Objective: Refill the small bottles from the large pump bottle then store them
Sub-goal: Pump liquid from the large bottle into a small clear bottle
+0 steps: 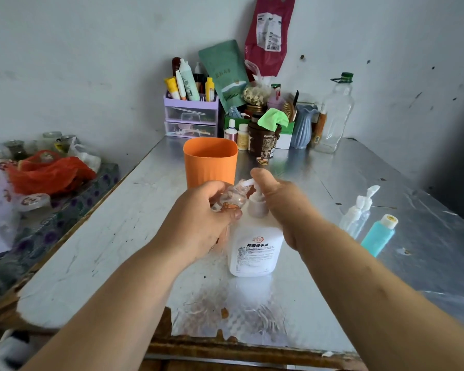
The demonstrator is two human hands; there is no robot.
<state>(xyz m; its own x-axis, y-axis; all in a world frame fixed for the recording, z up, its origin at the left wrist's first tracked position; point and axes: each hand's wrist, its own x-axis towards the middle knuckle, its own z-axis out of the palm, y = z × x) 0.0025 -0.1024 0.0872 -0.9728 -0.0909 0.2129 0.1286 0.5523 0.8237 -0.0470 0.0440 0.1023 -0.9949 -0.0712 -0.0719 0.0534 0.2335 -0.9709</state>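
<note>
Here, left hand [198,218] fingers [212,187] curl round small bottle [232,198]; right hand [277,203] presses pump [255,199].

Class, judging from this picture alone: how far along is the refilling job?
Nothing looks stored yet. In hand: the left hand holds a small clear bottle to the large pump bottle while the right hand presses its pump. Remaining: the clear dispenser bottle and teal bottle wait on the table.
</note>
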